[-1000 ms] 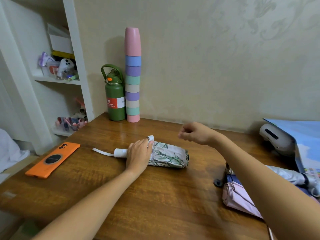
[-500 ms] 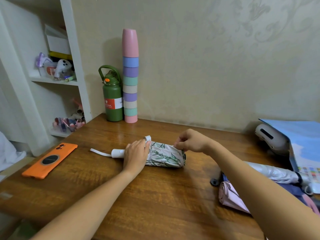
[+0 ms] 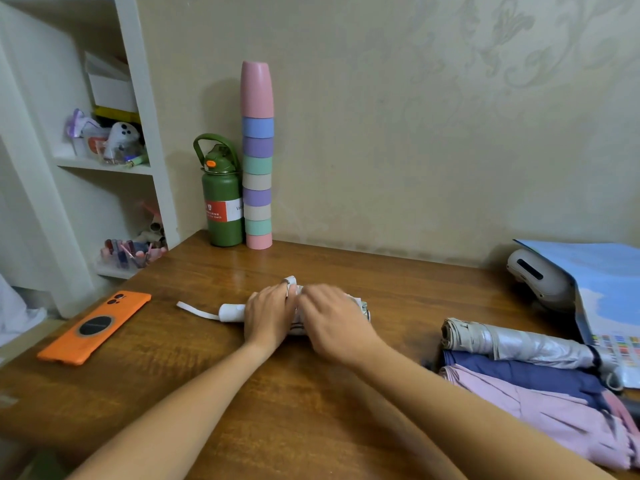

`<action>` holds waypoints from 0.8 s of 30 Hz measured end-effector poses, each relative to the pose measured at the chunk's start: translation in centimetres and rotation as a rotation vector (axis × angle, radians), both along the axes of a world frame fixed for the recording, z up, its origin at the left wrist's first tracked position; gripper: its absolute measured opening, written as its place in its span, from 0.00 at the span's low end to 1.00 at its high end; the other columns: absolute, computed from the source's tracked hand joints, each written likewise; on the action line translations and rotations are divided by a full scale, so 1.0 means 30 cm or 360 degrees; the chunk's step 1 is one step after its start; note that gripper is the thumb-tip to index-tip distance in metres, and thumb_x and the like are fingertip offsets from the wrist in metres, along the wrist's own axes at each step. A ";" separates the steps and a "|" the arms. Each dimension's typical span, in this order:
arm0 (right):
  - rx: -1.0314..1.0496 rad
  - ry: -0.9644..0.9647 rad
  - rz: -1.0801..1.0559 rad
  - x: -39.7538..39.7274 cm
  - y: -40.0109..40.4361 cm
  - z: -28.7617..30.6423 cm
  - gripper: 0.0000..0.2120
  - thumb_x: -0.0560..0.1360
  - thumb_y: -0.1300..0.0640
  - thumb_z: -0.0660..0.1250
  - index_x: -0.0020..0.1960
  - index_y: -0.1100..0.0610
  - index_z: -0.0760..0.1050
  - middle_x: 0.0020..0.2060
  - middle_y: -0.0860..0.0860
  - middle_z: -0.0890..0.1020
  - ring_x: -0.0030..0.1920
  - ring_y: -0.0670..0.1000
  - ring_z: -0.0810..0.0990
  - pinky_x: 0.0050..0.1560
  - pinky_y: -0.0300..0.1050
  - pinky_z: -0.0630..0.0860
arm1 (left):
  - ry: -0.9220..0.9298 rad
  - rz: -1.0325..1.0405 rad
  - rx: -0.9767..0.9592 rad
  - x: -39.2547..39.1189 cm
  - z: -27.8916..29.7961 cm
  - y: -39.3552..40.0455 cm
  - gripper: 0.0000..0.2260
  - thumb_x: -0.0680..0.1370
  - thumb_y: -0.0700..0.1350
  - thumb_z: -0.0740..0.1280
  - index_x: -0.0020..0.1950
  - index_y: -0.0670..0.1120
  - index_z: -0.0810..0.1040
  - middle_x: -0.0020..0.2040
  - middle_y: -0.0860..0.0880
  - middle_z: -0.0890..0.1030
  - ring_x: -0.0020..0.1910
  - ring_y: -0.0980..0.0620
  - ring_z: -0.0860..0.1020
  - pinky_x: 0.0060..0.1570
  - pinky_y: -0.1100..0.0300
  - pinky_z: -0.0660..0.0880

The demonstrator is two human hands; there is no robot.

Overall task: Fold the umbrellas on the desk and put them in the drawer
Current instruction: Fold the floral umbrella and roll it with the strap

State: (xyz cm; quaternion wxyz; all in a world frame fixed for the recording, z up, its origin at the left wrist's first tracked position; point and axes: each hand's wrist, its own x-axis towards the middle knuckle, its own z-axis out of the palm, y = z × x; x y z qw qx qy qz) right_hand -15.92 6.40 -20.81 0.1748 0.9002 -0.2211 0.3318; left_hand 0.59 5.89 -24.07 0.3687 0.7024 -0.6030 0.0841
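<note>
both forearms reach in from the near edge of the desk over bare wood. at mid-desk lies the folded umbrella, its white handle and strap pointing left. the left hand lies over the handle end, fingers curved down around the roll. the right hand covers the canopy beside it, blurred; it presses on the cloth, but whether the fingers grip i cannot tell. to the right, near the desk's right edge, silver, blue and pink umbrellas lie stacked together, partly under a blue bag. a white device rests against the bag. an orange phone lies near the left edge. at the far edge by the wall stand a green bottle and a cup stack, touching. the shelf at left holds small clutter.
</note>
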 end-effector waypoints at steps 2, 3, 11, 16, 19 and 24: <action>0.0057 0.0193 -0.0191 0.010 0.019 -0.089 0.23 0.82 0.56 0.54 0.72 0.65 0.72 0.67 0.61 0.78 0.67 0.61 0.75 0.71 0.56 0.72 | 0.0015 0.0000 -0.0021 -0.002 -0.001 0.001 0.18 0.85 0.51 0.53 0.35 0.51 0.67 0.35 0.49 0.81 0.39 0.45 0.78 0.43 0.52 0.66; 0.0135 0.0216 -0.0353 0.009 0.016 -0.124 0.26 0.85 0.52 0.51 0.78 0.64 0.65 0.75 0.61 0.71 0.76 0.60 0.68 0.77 0.57 0.65 | 0.0024 -0.0004 -0.0054 -0.004 -0.001 0.005 0.18 0.85 0.48 0.57 0.35 0.51 0.67 0.34 0.48 0.81 0.38 0.44 0.79 0.42 0.52 0.67; 0.0528 0.0202 -0.0738 0.049 -0.044 -0.107 0.37 0.84 0.40 0.34 0.72 0.62 0.71 0.69 0.58 0.76 0.72 0.58 0.72 0.78 0.55 0.62 | 0.0037 0.0072 0.0002 -0.019 0.018 0.027 0.19 0.86 0.49 0.59 0.34 0.49 0.68 0.34 0.49 0.80 0.34 0.49 0.74 0.40 0.55 0.65; 0.0770 0.0103 -0.0891 0.069 -0.132 -0.060 0.40 0.79 0.43 0.31 0.60 0.60 0.78 0.59 0.56 0.81 0.64 0.57 0.75 0.71 0.53 0.66 | -0.0012 0.0147 0.0063 -0.033 0.037 0.045 0.21 0.85 0.49 0.59 0.32 0.51 0.63 0.29 0.54 0.70 0.31 0.50 0.69 0.38 0.53 0.65; 0.0895 0.0214 -0.0948 0.076 -0.160 -0.051 0.32 0.84 0.49 0.38 0.59 0.59 0.80 0.59 0.57 0.82 0.65 0.58 0.75 0.68 0.53 0.69 | 0.0026 0.0181 0.0175 -0.033 0.045 0.042 0.19 0.85 0.51 0.58 0.34 0.50 0.64 0.29 0.54 0.69 0.35 0.46 0.76 0.38 0.54 0.62; 0.0749 0.0201 -0.0981 0.068 -0.138 -0.044 0.27 0.86 0.50 0.41 0.34 0.55 0.67 0.39 0.56 0.84 0.38 0.60 0.77 0.41 0.51 0.68 | 0.0450 0.0164 0.0306 -0.001 0.078 0.001 0.11 0.79 0.51 0.68 0.54 0.49 0.69 0.47 0.51 0.75 0.48 0.45 0.77 0.42 0.54 0.67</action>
